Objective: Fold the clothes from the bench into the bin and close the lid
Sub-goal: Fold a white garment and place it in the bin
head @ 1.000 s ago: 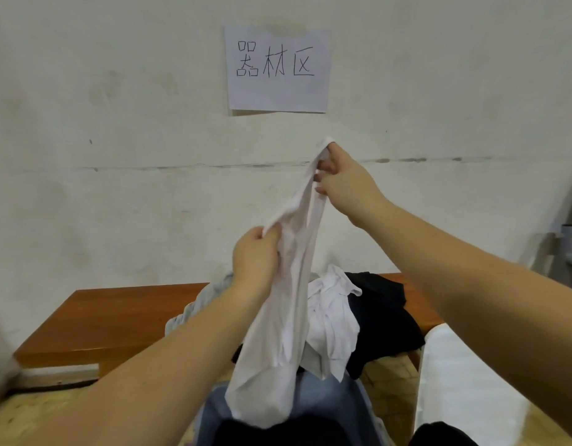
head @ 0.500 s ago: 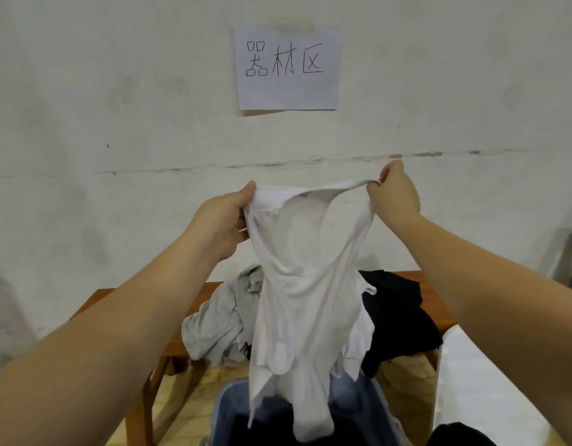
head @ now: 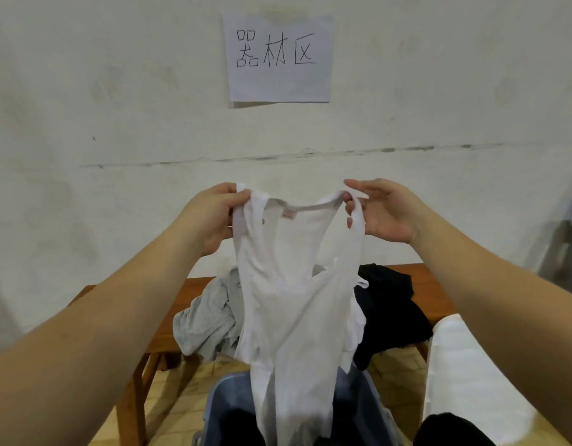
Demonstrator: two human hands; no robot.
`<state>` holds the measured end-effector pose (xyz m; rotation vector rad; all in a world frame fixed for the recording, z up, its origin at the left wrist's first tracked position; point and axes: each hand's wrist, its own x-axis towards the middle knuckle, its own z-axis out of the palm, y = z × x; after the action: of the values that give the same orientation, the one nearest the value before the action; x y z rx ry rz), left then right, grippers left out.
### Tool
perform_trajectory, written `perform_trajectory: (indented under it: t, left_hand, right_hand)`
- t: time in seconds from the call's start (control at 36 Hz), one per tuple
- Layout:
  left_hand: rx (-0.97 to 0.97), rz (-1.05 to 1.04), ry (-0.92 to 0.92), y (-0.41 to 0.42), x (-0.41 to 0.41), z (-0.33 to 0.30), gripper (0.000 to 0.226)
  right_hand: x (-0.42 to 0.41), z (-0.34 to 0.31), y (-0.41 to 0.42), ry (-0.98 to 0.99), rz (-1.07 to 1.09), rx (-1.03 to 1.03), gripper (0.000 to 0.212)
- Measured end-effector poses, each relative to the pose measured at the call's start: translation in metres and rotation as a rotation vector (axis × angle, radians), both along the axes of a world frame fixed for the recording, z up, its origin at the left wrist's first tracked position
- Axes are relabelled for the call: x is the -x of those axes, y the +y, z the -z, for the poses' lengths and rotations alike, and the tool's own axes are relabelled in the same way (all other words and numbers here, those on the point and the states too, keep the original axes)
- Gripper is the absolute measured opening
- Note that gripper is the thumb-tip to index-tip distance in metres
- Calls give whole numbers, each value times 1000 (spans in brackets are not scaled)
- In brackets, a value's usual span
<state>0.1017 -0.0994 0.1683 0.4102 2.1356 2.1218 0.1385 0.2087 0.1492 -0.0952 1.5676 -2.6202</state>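
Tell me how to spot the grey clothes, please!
Find the wooden bench against the white wall, under the paper sign. A heap of clothes lies on it, behind the white vest held up by both hands. The grey garment is at the left end of the heap, crumpled and drooping over the front edge; the black garment lies at the right.
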Motion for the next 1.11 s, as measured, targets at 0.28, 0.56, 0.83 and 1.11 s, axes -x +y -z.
perform_trajectory:
  t: [0.28, 0.56, 0.83, 1.11]
  left_hand:
    - [-132, -94, -53, -19, 14, -9, 22]
    - [-67, 35, 33, -19, 15, -10, 26]
    - [-65, 27, 59, -20, 14, -11, 18]
    - [53, -17, 84, -29, 11, -13, 14]
  right_hand:
    - [-5, 13, -8, -9, 174, -592, 21]
    - [-18, 9, -31, -15, -49, -8, 40]
    - [-21, -4, -63, 153, 16, -78, 46]
    - [-22, -7, -65, 444, 583, -1110, 11]
